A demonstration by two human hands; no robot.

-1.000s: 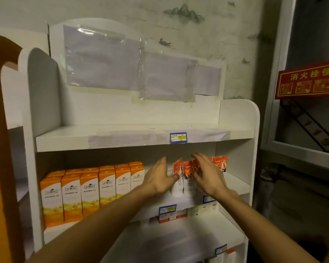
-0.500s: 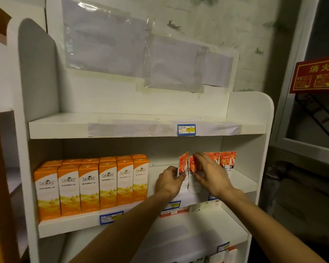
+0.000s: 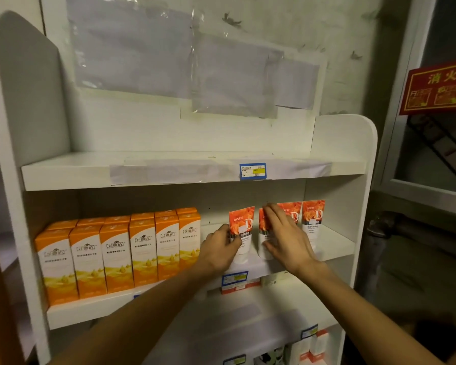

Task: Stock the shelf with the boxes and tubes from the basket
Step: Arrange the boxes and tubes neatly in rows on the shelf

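On the middle shelf (image 3: 334,246) of a white rack stand several orange and white boxes (image 3: 121,251) at the left and several orange-topped white tubes at the right. My left hand (image 3: 219,248) grips the leftmost tube (image 3: 242,233), which stands upright. My right hand (image 3: 287,238) lies flat with spread fingers over the front of the second tube (image 3: 263,246). Two more tubes (image 3: 312,216) stand further right, behind my right hand. The basket is out of view.
The top shelf (image 3: 90,169) bears a blue price tag (image 3: 252,171) on its edge. The lower shelf (image 3: 248,320) holds small boxes (image 3: 308,349) at the right. A red sign (image 3: 437,88) hangs on the wall at the right.
The view has come closer to the rack. My left hand has closed around the leftmost tube and my right hand has settled on the second tube, both tubes now standing upright.
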